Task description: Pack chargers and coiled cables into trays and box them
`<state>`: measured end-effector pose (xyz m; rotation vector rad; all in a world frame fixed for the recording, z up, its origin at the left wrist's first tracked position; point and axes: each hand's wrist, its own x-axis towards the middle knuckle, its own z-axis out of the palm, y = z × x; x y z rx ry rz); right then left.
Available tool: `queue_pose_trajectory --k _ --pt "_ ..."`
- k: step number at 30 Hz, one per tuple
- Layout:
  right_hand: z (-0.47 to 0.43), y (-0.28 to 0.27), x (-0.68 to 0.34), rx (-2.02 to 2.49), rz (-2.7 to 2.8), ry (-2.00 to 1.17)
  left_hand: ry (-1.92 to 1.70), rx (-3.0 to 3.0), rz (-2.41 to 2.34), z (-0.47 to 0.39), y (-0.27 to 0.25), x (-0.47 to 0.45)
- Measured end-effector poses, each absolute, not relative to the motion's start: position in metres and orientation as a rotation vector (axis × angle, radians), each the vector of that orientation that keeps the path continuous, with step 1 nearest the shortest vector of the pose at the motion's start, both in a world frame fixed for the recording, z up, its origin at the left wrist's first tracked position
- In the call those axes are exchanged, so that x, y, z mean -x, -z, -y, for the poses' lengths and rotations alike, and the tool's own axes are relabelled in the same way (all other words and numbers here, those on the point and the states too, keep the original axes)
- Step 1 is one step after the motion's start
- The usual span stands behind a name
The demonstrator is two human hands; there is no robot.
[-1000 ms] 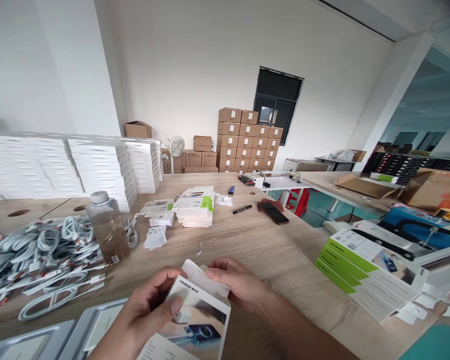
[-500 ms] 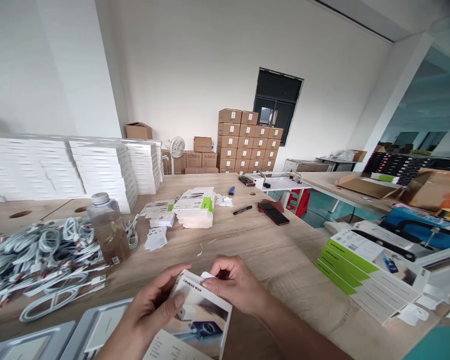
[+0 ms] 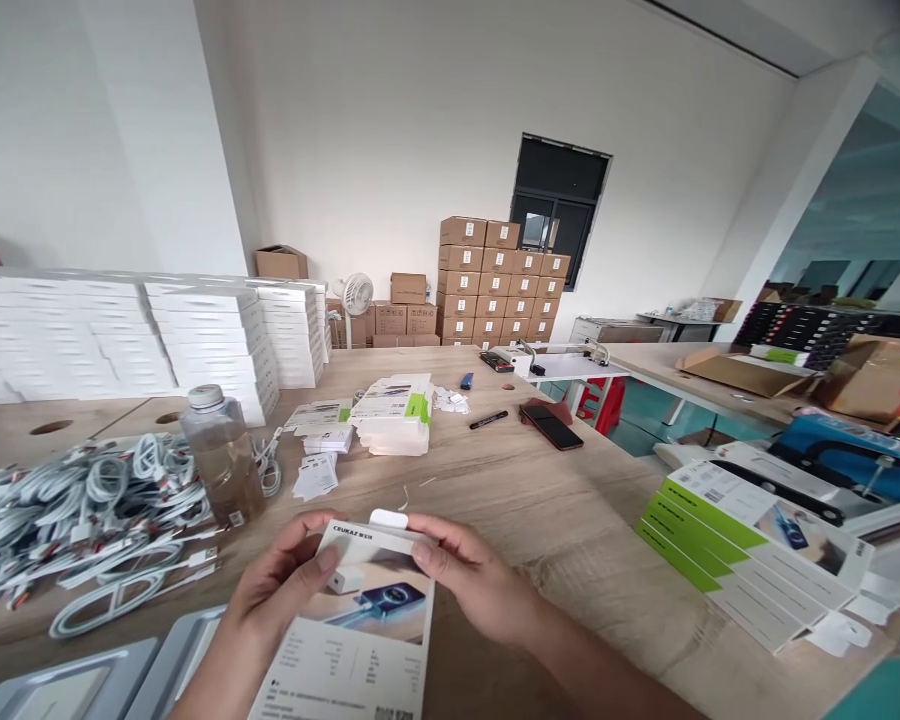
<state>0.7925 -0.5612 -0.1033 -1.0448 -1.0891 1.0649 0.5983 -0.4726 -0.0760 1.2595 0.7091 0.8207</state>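
In the head view, the left hand (image 3: 281, 580) is clamped on the left edge of the printed box (image 3: 379, 640), thumb on the front; the right hand's (image 3: 484, 580) grip pinches the top right corner. The box tilts over the near tabletop (image 3: 540, 520), a white tab (image 3: 388, 519) rising at its top. Light, even pressure along that edge should spare the card creases; how the flap sits behind is hard to tell. Grey trays (image 3: 146, 660) crowd the left forearm, cables (image 3: 90, 500) and a bottle (image 3: 221, 460) beyond; green-banded boxes (image 3: 750, 560) stack well right.
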Motion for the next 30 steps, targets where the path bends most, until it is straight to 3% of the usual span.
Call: queue_pose_trajectory --k 4,10,15,24,30 --pt "0.554 0.114 -0.799 0.935 0.765 -1.253 -0.811 -1.198 -0.709 0.473 0.076 -0.599" --pt "0.563 0.104 -0.802 1.122 1.208 -0.991 -0.898 -1.253 -0.702 0.462 0.082 -0.598" --pt "0.568 0.106 -0.795 1.205 1.237 -1.023 -0.711 -1.409 -0.703 0.473 0.079 -0.592" --pt "0.560 0.114 -0.788 1.016 0.734 -1.543 -0.614 -1.555 -0.654 0.493 0.077 -0.585" --pt "0.560 0.116 -0.783 1.012 0.666 -1.555 -0.606 -1.579 -0.575 0.492 0.084 -0.589"
